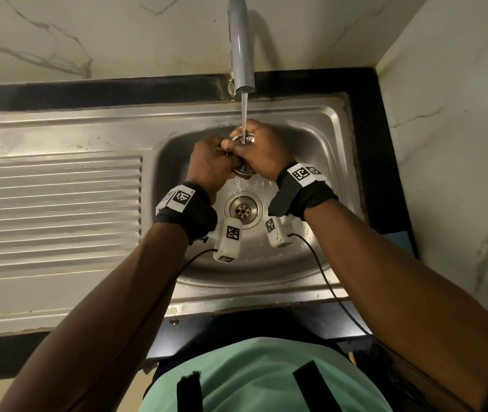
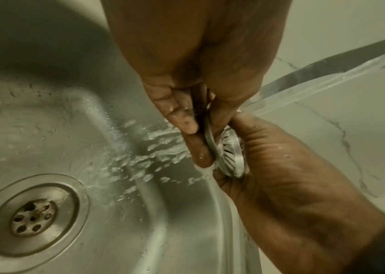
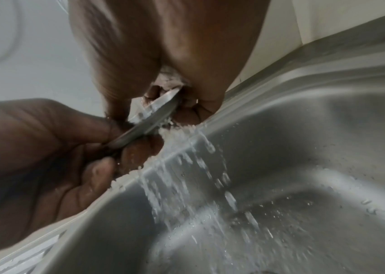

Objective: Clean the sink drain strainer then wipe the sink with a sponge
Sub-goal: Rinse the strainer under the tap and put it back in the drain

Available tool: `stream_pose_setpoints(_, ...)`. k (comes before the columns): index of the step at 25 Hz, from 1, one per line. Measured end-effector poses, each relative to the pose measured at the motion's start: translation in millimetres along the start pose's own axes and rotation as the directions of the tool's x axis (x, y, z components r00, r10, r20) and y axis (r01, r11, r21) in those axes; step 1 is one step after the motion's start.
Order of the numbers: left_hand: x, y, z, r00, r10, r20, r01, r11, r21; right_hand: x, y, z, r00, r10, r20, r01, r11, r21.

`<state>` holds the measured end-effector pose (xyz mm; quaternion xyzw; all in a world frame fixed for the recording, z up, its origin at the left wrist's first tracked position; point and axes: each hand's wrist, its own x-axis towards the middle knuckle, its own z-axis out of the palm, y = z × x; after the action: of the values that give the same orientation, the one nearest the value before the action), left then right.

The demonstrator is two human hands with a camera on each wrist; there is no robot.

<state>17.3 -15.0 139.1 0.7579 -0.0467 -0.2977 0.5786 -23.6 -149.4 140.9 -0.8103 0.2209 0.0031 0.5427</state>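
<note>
Over the stainless steel sink basin (image 1: 320, 162), the round slotted metal drain strainer (image 2: 230, 155) is gripped by left hand (image 1: 211, 166) and right hand (image 1: 262, 153) under running water (image 1: 244, 117), rinsing judged underway; no sponge seen, wiping outstanding.

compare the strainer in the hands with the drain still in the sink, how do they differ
The strainer is held up on edge under the tap's stream by the left hand and right hand; the drain lies flat in the sink floor. The strainer shows thin radial slots; the drain shows round holes. Both are round, wet metal.
</note>
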Motion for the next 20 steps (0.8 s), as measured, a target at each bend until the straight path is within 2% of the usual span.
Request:
stream_pose_setpoints(3,-1,-1,2,1.0,0.015,-0.01,-0.016,0.996,-0.087,0,0,-2,0.997,0.012,-0.08,-0.004,0.995,0.095)
stream_pose_setpoints(7,-4,-1,9,0.991,0.012,-0.131,-0.028,0.993,-0.117,2,3,2,0.965,0.069,-0.252,-0.012,0.975,0.222)
stream_pose_setpoints(9,-5,-1,11,0.989,0.006,-0.146,-0.024,0.993,-0.119,2,7,4,0.954,0.11,-0.278,-0.031,0.961,0.275)
stream_pose_setpoints(12,-3,-4,9,0.996,-0.065,-0.068,0.054,0.986,-0.156,-5,-1,1,0.982,0.121,-0.145,-0.07,0.947,0.314)
stream_pose_setpoints(16,-3,2,1,0.997,-0.071,0.044,0.074,0.993,-0.088,-11,-13,-9,0.993,0.081,0.08,-0.097,0.973,0.209)
stream_pose_setpoints(18,-5,4,-1,0.995,-0.074,0.063,0.081,0.989,-0.121,-10,-14,-10,0.992,0.092,0.081,-0.107,0.974,0.2)
stream_pose_setpoints(20,-5,4,1,0.997,-0.067,0.045,0.073,0.985,-0.154,-10,-13,-8,0.994,0.11,0.026,-0.113,0.963,0.246)
